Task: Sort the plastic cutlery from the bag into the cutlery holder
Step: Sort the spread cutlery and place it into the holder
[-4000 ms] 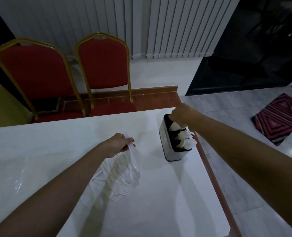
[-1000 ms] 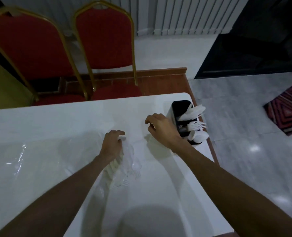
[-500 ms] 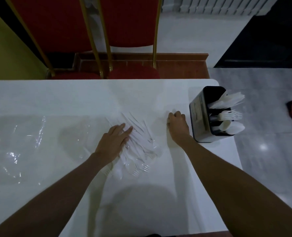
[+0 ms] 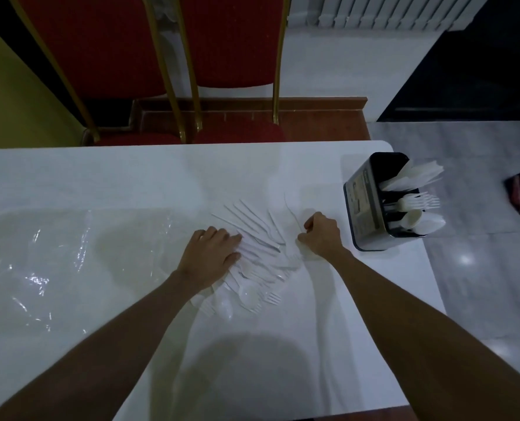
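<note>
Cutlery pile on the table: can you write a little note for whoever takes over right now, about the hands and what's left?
Left grip: flat, fingers straight, pressing on the cutlery pile.
Right grip: fingers curled at the pile's right edge; whether it pinches anything is unclear.
Cutlery holder: upright on the table at its far right corner.
Done: knives, forks and spoons already stand in its separate sections.
Left: sort the pile's pieces into the holder.
</note>
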Action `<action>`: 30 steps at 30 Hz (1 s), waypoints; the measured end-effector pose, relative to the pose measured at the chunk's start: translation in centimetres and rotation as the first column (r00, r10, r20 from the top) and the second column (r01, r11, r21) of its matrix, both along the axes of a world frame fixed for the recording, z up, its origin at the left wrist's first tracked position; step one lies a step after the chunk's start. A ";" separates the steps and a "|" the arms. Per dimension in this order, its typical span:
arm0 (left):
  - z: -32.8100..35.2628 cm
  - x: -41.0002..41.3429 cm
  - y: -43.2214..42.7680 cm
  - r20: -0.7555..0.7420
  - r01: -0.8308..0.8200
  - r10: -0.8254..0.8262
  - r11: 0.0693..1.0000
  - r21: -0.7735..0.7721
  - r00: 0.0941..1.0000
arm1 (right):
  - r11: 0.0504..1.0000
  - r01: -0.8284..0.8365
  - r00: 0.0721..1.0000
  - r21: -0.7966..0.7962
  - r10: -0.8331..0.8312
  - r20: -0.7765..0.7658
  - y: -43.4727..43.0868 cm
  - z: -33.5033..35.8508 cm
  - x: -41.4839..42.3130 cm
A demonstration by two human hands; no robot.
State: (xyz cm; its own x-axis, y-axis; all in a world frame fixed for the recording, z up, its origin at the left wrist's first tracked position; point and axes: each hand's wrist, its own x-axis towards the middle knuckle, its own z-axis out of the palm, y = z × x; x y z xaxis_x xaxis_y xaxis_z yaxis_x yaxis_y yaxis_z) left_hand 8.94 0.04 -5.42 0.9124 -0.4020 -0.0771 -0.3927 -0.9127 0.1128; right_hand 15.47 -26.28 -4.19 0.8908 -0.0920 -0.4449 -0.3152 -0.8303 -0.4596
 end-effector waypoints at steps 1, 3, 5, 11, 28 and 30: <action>0.1 -0.2 0.2 0.031 0.006 -0.006 1.000 0.014 1.000 | 1.000 0.008 1.000 0.008 -0.008 0.011 -0.1 0.0 -0.2; 0.2 0.0 0.2 0.094 -0.004 0.006 1.000 -0.012 0.996 | 0.999 0.034 0.999 0.034 -0.035 0.032 -0.2 0.1 -0.3; 0.2 1.1 -0.1 0.122 -0.006 0.021 0.993 -0.118 0.992 | 0.997 0.061 0.997 0.051 -0.063 0.042 -0.2 0.3 -0.4; -0.4 5.4 -2.9 -0.126 0.116 -0.132 0.985 -0.126 0.983 | 0.993 0.105 0.992 0.044 -0.108 0.067 -0.2 0.3 -0.3; 0.5 3.1 0.3 -0.164 -0.406 0.382 0.900 -0.160 0.910 | 0.997 0.054 0.983 0.062 -0.064 0.174 0.7 0.1 -0.7; 0.7 3.4 0.2 -0.154 -0.426 0.404 0.892 -0.152 0.902 | 0.996 0.071 0.973 0.049 -0.080 0.215 0.8 0.0 -0.7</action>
State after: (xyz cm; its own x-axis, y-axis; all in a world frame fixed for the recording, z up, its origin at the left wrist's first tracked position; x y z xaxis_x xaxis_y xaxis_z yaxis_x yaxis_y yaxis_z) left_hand 12.30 0.23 -4.68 0.9879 -0.0054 -0.1553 0.0434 -0.9500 0.3091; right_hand 14.81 -25.46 -4.21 0.9575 -0.1481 -0.2474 -0.2656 -0.7870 -0.5569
